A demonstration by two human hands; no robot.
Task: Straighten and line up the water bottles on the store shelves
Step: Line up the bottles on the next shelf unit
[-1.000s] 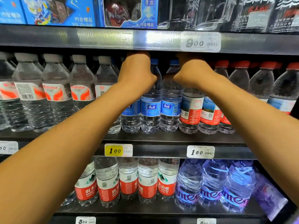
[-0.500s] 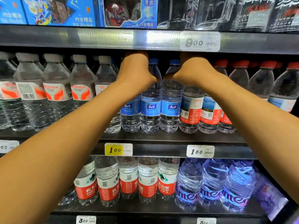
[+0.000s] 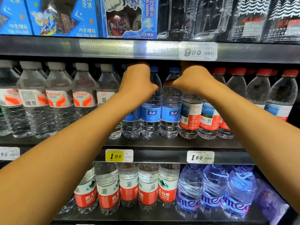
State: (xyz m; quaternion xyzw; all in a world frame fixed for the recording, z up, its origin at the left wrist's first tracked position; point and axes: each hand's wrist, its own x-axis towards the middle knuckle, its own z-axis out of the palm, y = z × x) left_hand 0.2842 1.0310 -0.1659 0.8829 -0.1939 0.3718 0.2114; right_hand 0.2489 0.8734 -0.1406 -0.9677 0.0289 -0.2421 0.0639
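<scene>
Your left hand (image 3: 138, 82) and right hand (image 3: 193, 80) reach over the blue bottles (image 3: 160, 103), right under the top shelf (image 3: 113, 47). Fingers hidden; grip unclear. Red-cap bottles (image 3: 235, 98) crowd the right.

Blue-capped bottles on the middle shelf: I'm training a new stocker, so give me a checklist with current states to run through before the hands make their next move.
1. Left hand on a bottle top: cannot tell, its fingers are hidden under the upper shelf lip.
2. Right hand on a bottle top: cannot tell, same reason.
3. Clear blue-capped, blue-labelled water bottles upright: ok.
4. Their blue labels facing out: ok on the two between the hands; the left one is partly behind the arm.
5. Clear red-labelled water bottles beside them standing upright: ok.
6. Yellow 1.00 price tag readable: ok.
</scene>
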